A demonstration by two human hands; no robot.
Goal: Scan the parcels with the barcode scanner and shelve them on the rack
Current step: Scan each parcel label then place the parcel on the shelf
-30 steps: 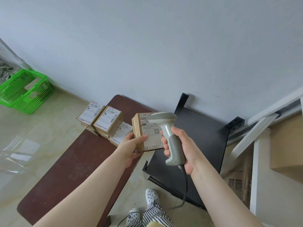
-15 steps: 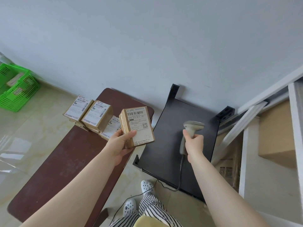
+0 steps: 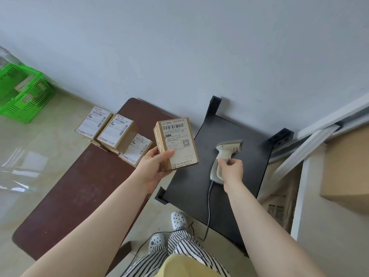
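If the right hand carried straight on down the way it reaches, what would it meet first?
Probably the flat black shelf top under the right hand and its grey corded barcode scanner; depth is unclear.

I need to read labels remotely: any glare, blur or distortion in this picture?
Head view: the held brown cardboard parcel has a sharp, glare-free label; window glare washes the glossy tiled floor at left; wide-angle bending curves the white wall edges.
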